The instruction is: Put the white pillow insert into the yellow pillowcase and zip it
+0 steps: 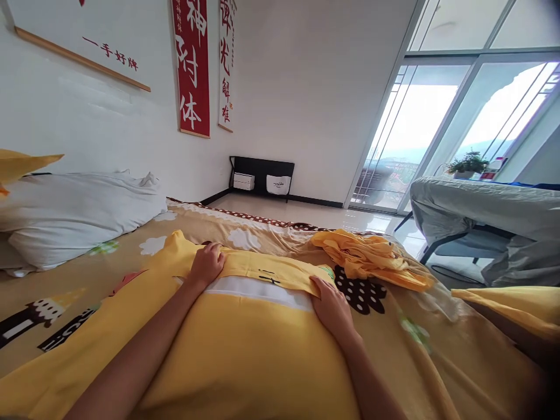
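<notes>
A yellow pillowcase (258, 350) lies in front of me, stretched over a plump pillow. Between its main panel and a folded flap, a strip of the white pillow (258, 290) shows. My left hand (207, 263) is closed over the flap's left end, fingers curled over its far edge. At the flap's right end, my right hand (333, 304) is closed on the cloth, its thumb side hidden from me. Dark printed marks sit on the flap between the hands. A loose part of yellow cloth spreads to the left under my left forearm.
The bed has a patterned tan sheet (415, 361). A crumpled yellow cloth (371, 256) lies to the right, a white pillow (83, 216) to the left. More yellow fabric (520, 303) is at the right edge. Beyond stand a covered table (490, 204) and a black bench (261, 169).
</notes>
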`<action>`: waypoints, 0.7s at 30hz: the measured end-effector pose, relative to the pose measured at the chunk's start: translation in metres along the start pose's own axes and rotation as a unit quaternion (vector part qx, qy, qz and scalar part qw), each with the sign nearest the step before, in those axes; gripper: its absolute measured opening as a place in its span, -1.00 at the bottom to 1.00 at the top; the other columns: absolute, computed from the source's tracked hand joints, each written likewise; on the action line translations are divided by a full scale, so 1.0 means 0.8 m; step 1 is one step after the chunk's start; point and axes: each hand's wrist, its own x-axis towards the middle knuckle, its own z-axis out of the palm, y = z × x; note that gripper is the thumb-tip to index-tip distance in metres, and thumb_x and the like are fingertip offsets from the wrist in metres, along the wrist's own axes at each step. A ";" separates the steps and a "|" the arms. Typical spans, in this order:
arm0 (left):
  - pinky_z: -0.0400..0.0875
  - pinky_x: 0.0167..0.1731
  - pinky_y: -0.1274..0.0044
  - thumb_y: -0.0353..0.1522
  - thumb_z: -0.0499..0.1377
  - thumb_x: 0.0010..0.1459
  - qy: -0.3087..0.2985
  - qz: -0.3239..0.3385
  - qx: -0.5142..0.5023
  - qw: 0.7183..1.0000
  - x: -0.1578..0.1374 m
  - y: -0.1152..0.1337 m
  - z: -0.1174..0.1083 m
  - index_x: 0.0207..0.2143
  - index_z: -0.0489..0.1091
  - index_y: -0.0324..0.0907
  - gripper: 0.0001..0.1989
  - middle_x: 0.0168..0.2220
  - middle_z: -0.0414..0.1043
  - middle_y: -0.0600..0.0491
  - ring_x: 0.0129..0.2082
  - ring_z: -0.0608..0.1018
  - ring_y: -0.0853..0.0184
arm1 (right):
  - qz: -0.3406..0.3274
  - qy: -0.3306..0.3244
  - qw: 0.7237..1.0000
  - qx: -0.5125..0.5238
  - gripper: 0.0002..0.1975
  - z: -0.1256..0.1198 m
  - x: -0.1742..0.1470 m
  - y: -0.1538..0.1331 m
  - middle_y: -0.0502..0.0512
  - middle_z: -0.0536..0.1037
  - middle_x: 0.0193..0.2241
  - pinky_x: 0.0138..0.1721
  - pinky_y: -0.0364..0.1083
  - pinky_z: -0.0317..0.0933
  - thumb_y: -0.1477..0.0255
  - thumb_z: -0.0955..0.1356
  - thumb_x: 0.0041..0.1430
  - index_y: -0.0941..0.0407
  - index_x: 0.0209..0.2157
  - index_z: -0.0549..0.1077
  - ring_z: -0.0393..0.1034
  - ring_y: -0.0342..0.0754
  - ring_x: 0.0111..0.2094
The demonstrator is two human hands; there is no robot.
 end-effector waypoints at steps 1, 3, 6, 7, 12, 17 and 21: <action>0.21 0.13 0.37 -0.39 -0.12 0.25 0.045 0.037 -0.009 0.998 -0.007 0.013 -0.011 0.00 0.38 -0.20 -0.62 0.08 0.39 -0.09 0.10 0.39 0.21 | 0.018 -0.004 1.000 0.001 -0.44 -0.001 0.001 0.003 0.11 0.37 0.14 0.11 0.03 0.13 0.55 0.18 0.08 0.12 0.15 0.33 0.25 0.08 0.15; 0.27 0.07 0.38 -0.45 -0.10 0.20 0.110 0.159 -0.041 0.980 -0.027 0.049 -0.036 -0.08 0.40 -0.22 -0.65 -0.05 0.47 -0.08 0.00 0.45 0.22 | 0.050 -0.011 0.999 0.007 -0.41 -0.003 0.004 0.010 0.14 0.42 0.10 0.01 0.03 0.19 0.58 0.17 0.05 0.09 0.14 0.34 0.32 0.11 0.08; 0.39 -0.17 0.44 -0.48 0.01 0.10 0.033 0.407 -0.053 0.911 -0.061 0.122 -0.065 -0.25 0.43 -0.19 -0.77 -0.30 0.51 0.01 -0.25 0.50 0.27 | 0.073 -0.007 0.997 0.016 -0.41 -0.005 0.007 0.019 0.15 0.47 0.04 -0.09 -0.01 0.22 0.58 0.18 0.03 0.05 0.13 0.36 0.37 0.12 0.02; 0.40 -0.21 0.45 -0.48 0.04 0.09 -0.015 0.481 -0.034 0.876 -0.071 0.146 -0.067 -0.29 0.43 -0.18 -0.80 -0.32 0.50 0.02 -0.27 0.50 0.27 | 0.073 -0.002 0.997 0.018 -0.42 -0.006 0.008 0.023 0.14 0.49 0.02 -0.11 -0.03 0.22 0.57 0.18 0.03 0.03 0.11 0.38 0.37 0.11 0.02; 0.31 0.01 0.44 -0.43 -0.03 0.21 -0.087 0.521 -0.032 0.849 -0.098 0.212 -0.012 -0.07 0.39 -0.27 -0.70 0.00 0.44 -0.09 0.02 0.44 0.23 | 0.074 0.027 0.997 0.028 -0.53 -0.016 0.012 0.042 0.05 0.56 -0.08 -0.23 -0.14 0.21 0.51 0.22 0.05 0.02 0.00 0.47 0.43 -0.01 -0.09; 0.15 0.16 0.21 -0.24 -0.04 0.23 -0.171 0.430 -0.071 0.884 -0.103 0.212 0.023 0.27 0.06 -0.19 -0.43 0.20 0.25 -0.18 0.19 0.31 0.12 | 0.076 0.133 0.988 0.013 -0.59 -0.020 0.010 0.051 0.05 0.60 -0.28 -0.37 -0.12 0.14 0.47 0.24 -0.02 0.02 -0.12 0.53 0.46 0.02 -0.24; 0.38 -0.09 0.20 -0.23 -0.11 0.24 -0.314 0.380 -0.024 0.870 -0.073 0.236 0.007 0.16 0.23 -0.22 -0.50 -0.09 0.50 -0.23 -0.08 0.54 0.03 | 0.058 0.206 0.977 0.002 -0.58 -0.019 0.003 0.043 0.05 0.59 -0.30 -0.38 -0.13 0.12 0.52 0.22 -0.08 0.03 -0.20 0.55 0.44 -0.02 -0.30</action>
